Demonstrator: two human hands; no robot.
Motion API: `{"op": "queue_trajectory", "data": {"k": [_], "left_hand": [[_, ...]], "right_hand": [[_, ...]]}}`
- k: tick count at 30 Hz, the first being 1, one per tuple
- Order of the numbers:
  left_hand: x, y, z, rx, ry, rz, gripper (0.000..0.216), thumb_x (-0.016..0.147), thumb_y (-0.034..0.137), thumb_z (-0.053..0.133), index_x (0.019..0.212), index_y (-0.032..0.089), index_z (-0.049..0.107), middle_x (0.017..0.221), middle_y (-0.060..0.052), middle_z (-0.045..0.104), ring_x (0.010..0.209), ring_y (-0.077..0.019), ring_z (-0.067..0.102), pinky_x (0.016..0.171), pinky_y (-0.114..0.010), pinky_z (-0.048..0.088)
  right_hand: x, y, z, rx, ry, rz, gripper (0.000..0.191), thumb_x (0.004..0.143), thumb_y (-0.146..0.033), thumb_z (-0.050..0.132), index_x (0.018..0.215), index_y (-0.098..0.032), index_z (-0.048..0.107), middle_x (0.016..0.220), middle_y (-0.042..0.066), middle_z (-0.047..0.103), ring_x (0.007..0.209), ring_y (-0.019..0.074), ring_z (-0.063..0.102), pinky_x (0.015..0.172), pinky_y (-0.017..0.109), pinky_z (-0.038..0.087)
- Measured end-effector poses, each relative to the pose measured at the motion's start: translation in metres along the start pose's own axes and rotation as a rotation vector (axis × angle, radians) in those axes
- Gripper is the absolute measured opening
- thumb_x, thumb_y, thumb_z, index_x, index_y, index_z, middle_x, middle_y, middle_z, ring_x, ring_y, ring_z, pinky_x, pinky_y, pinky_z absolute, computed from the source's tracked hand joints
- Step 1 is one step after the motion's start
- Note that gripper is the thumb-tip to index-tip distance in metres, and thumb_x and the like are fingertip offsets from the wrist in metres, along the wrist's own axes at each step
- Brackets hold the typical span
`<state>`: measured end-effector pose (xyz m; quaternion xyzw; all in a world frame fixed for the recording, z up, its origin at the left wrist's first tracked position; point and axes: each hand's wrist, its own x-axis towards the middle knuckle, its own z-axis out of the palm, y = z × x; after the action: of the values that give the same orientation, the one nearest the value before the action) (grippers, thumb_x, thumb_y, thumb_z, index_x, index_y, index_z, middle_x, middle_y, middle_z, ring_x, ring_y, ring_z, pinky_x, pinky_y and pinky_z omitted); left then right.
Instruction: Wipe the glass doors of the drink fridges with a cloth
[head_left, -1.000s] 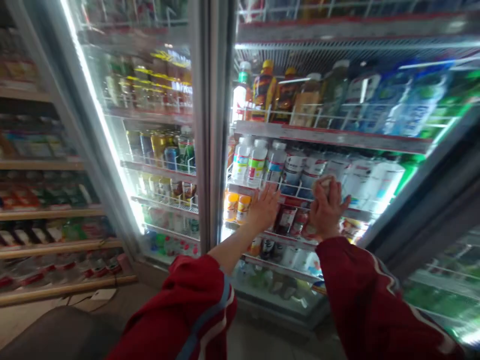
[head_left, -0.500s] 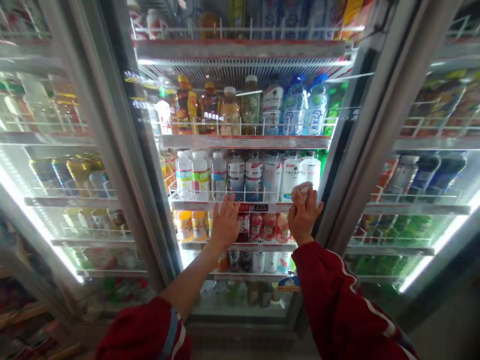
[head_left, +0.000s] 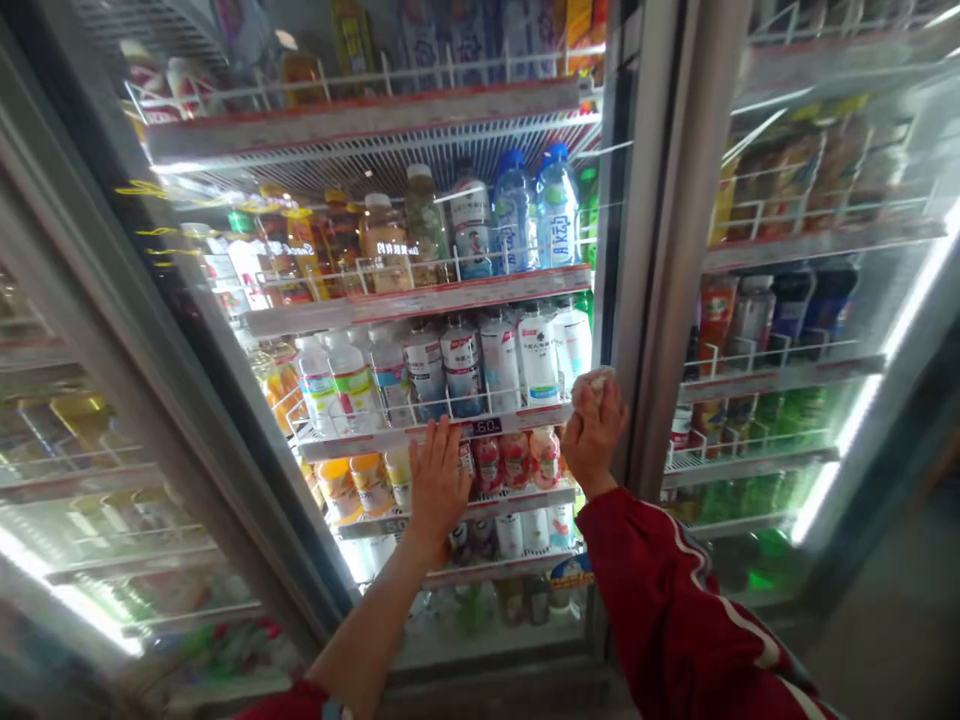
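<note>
My right hand (head_left: 598, 435) presses a crumpled pale cloth (head_left: 592, 385) against the glass door of a lit drinks fridge, close to the door's right-hand frame (head_left: 652, 260). The fingers lie over the cloth and hide part of it. Lower and to the left, my left hand (head_left: 437, 480) rests with its fingers stretched out, apparently flat on the same glass. Nothing shows in it. Behind the glass, white-labelled bottles (head_left: 538, 355) stand on the middle shelf, and red-patterned cans (head_left: 515, 460) sit on the shelf below.
Blue-capped bottles (head_left: 557, 210) and dark drinks fill an upper shelf. A small price display (head_left: 482, 428) sits on a shelf edge. Further fridge doors with bottles (head_left: 795, 310) adjoin on the right, and another door frame (head_left: 187, 350) slants along the left.
The camera view has turned and tilted, so the fridge appears shifted left. My right hand and the cloth now lie nearer the door's right frame. My left hand stays stretched out at the glass.
</note>
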<state>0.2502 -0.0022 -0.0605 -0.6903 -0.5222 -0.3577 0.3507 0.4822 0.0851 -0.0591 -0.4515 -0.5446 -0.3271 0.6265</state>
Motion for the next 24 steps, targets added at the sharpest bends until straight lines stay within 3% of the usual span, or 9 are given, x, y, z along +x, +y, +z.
{"op": "queue_trajectory", "data": {"k": [4,8,11,17,24], "left_hand": [[0.0,0.004,0.0,-0.017,0.012,-0.02,0.055,0.081,0.019,0.048,0.134,0.01,0.039,0.145,-0.016,0.033,0.139,-0.0254,0.018,0.113,-0.046,0.012],[0.002,0.004,-0.002,-0.049,0.016,-0.016,0.054,0.081,0.02,0.048,0.133,0.01,0.04,0.145,-0.016,0.032,0.139,-0.0262,0.019,0.112,-0.048,0.015],[0.001,-0.006,-0.006,-0.058,0.027,-0.003,0.053,0.081,0.02,0.048,0.133,0.01,0.04,0.145,-0.017,0.032,0.139,-0.0261,0.019,0.112,-0.048,0.014],[-0.009,-0.039,-0.018,-0.049,0.025,-0.055,0.05,0.08,0.019,0.047,0.13,0.011,0.044,0.145,-0.017,0.032,0.139,-0.026,0.017,0.112,-0.05,0.015],[-0.026,-0.062,-0.02,-0.018,-0.009,-0.022,0.05,0.08,0.018,0.046,0.13,0.012,0.044,0.143,-0.016,0.035,0.138,-0.0252,0.021,0.113,-0.049,0.012]], "right_hand": [[-0.009,-0.012,-0.001,-0.013,0.018,0.027,0.049,0.088,-0.018,0.037,0.138,-0.016,0.037,0.146,0.018,0.027,0.137,0.0276,0.024,0.105,0.052,0.028],[-0.023,-0.057,0.0,0.086,-0.08,-0.142,0.048,0.088,-0.018,0.04,0.136,-0.021,0.039,0.147,0.013,0.029,0.138,0.0251,0.022,0.107,0.049,0.025],[-0.026,-0.07,0.002,0.118,-0.136,-0.198,0.046,0.087,-0.018,0.042,0.133,-0.023,0.044,0.147,0.01,0.031,0.139,0.0238,0.021,0.11,0.048,0.021],[-0.019,-0.059,0.006,0.004,-0.059,0.009,0.047,0.089,-0.019,0.038,0.136,-0.019,0.04,0.146,0.015,0.03,0.137,0.0254,0.024,0.108,0.052,0.02],[-0.036,-0.142,0.013,0.082,-0.214,-0.21,0.042,0.086,-0.016,0.042,0.127,-0.022,0.05,0.142,0.011,0.038,0.139,0.0236,0.018,0.109,0.05,0.018]]}}
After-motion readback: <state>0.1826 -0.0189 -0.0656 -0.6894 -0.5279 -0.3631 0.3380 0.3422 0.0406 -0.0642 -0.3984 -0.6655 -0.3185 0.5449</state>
